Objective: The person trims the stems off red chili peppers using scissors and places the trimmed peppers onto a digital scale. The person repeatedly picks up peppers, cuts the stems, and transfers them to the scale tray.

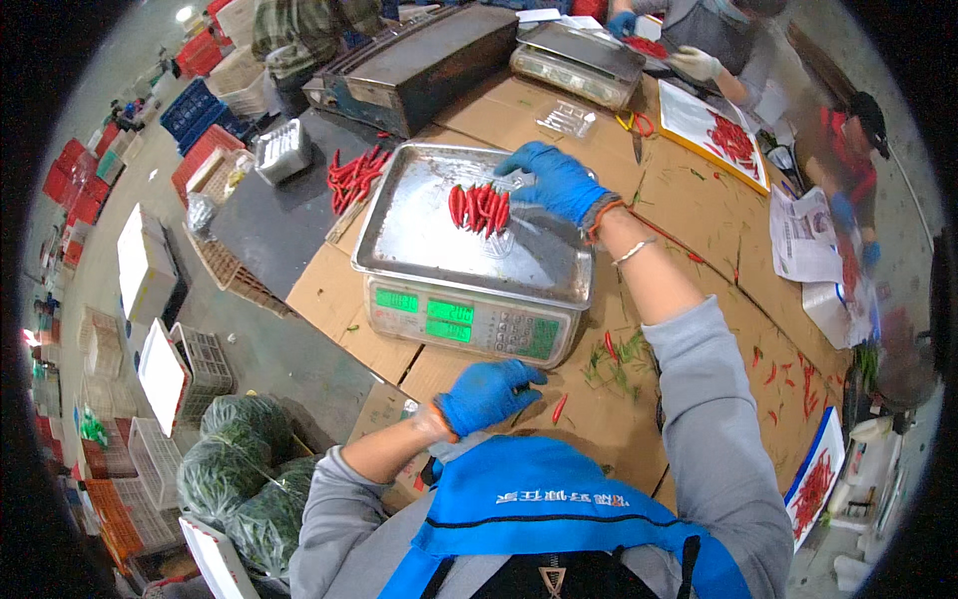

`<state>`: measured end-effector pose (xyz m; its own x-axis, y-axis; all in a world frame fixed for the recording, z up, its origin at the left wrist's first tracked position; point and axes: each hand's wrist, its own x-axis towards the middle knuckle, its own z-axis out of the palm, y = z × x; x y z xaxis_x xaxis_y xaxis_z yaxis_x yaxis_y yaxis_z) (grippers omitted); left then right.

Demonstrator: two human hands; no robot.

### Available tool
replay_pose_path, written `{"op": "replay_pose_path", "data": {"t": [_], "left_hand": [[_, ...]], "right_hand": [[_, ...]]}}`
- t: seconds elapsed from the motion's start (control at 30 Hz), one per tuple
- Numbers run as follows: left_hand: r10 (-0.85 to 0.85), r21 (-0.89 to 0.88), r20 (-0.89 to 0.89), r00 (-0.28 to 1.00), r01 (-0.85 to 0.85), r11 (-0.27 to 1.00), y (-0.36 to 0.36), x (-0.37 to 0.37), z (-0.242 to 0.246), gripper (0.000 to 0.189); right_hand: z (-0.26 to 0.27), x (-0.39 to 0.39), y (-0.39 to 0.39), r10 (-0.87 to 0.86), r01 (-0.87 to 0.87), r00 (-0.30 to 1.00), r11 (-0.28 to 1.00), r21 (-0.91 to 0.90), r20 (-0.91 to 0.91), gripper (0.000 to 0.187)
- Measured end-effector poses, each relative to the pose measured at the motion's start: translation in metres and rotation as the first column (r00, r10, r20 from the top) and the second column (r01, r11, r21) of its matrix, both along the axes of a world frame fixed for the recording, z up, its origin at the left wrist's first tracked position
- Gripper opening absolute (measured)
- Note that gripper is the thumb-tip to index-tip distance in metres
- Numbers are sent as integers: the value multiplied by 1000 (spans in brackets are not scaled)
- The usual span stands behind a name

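A row of red chili peppers [479, 209] lies side by side on the steel pan [419, 247] of a digital scale [468, 322]. I cannot tell whether clear packaging sits beneath them. My right hand [554, 183], in a blue glove, hovers over the pan's right side with fingers spread, just right of the peppers and holding nothing. Also gloved in blue, my left hand [490, 397] rests low in front of the scale, loosely curled, with nothing visible in it. Beside it, a single red chili [559, 409] lies on the cardboard table cover [599, 438].
Loose chilies [355, 178] are heaped left of the pan. Scissors [636, 127] and a clear plastic tray [566, 120] lie beyond it, near a second scale [576, 64]. Green stems [621, 367] litter the right. A co-worker's gloved hand [696, 64] is across the table.
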<state>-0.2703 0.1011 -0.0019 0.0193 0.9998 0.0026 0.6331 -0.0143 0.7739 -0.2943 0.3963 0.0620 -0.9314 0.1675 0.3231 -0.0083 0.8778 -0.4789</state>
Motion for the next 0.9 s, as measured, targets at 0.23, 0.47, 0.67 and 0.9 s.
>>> {"op": "replay_pose_path", "data": {"t": [0.23,0.47,0.67,0.9], "left_hand": [[-71,-60,-125,990,64,996,17,59,-40,29],[-92,123,-212,973,120,985,22,74,-64,19],[21,103,-86,996,-12,995,29,39,-21,25],[609,248,-32,793,-584,773,89,-158,43,25]], "right_hand": [[-5,151,-3,-407,458,836,887,-60,369,28],[-101,229,-87,-566,552,639,809,202,521,27],[-93,229,-79,-638,689,608,720,87,473,27],[-13,174,-40,-477,569,821,634,-524,313,38]]}}
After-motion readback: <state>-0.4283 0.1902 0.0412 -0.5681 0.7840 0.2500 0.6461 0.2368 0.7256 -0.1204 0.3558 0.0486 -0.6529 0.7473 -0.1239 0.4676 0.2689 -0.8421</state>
